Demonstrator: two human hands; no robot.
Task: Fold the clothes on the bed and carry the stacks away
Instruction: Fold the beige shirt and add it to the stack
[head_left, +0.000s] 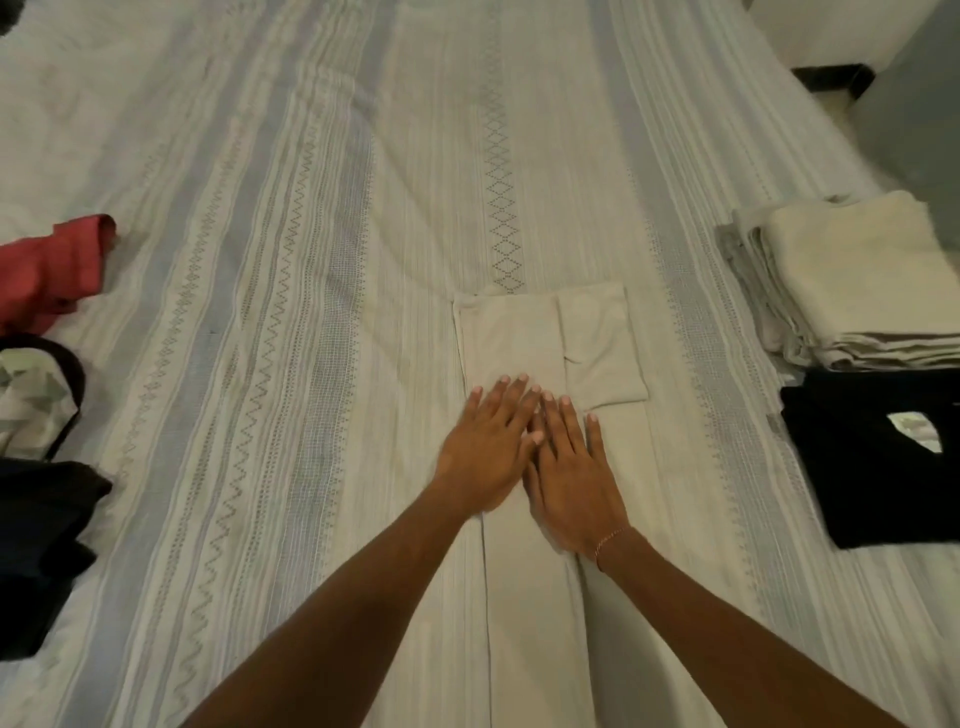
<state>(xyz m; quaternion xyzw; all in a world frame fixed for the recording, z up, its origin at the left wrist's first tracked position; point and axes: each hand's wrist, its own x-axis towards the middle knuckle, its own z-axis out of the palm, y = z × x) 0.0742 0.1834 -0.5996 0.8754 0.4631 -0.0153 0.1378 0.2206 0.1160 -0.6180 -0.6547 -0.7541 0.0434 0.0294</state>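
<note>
Item 1: my left hand (485, 447) and right hand (569, 478), both flat, fingers straight, pressing side by side on the beige garment (524, 571), gripping nothing. Item 2: that garment, folded into a long strip lying down the middle of the striped bedspread (291, 312). Item 3: black folded garment (872, 457), at right. Item 4: stack of folded cream clothes (852, 286), beyond it. Item 5: dark clothes (41, 545), then red cloth (52, 270), at left

bed: wide, fills most of the view | bedspread (291, 270): white with grey-blue stripes, woven zigzag and diamond bands | floor (914, 119): grey, upper right | wall (831, 26): white, upper right | light: dim, warm
</note>
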